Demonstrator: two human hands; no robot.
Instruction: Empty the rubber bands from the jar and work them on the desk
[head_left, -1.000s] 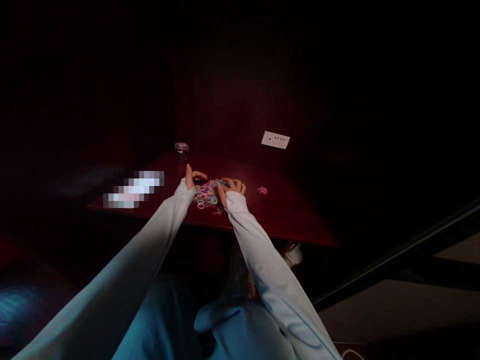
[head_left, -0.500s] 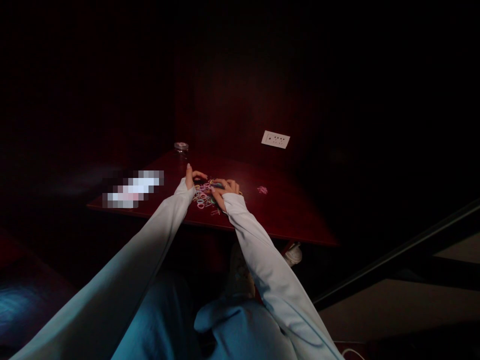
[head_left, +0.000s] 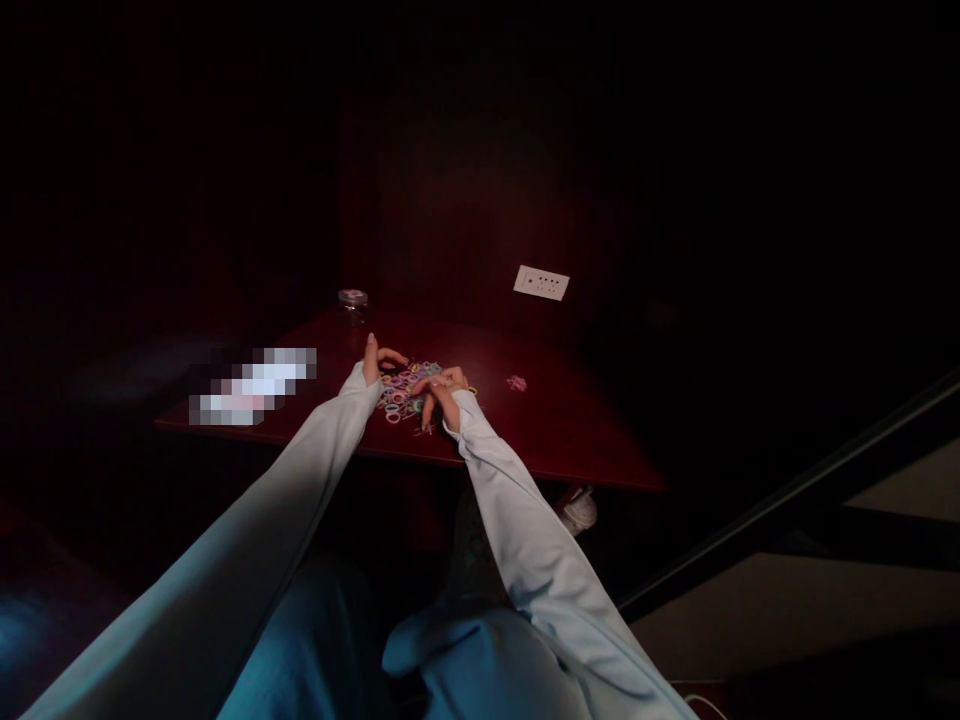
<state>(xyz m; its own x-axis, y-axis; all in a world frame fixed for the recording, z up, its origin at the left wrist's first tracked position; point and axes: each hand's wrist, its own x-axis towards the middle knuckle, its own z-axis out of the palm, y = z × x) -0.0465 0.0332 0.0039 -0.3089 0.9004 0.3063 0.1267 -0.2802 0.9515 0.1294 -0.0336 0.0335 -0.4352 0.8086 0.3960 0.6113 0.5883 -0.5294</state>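
Though the frame's bottom edge cuts off both pale sleeves [head_left: 517, 520], they lead to a dark-red table [head_left: 570, 440] at centre, where the right hand [head_left: 448, 402] bends downward, partly hiding a loose heap of pastel ring-shaped bands [head_left: 409, 383]; whether it pinches any, I cannot tell. The left hand [head_left: 374, 361] flanks the heap's left, thumb spread upward from bent fingers.

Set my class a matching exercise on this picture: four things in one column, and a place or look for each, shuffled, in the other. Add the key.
1. Jar
2. Socket
3. Small pile
4. Right hand

A. pink, right of the large pile
B. at the large pile
C. see-through, at the table's back left
D. white, on the wall

Pairs: 1-C, 2-D, 3-A, 4-B
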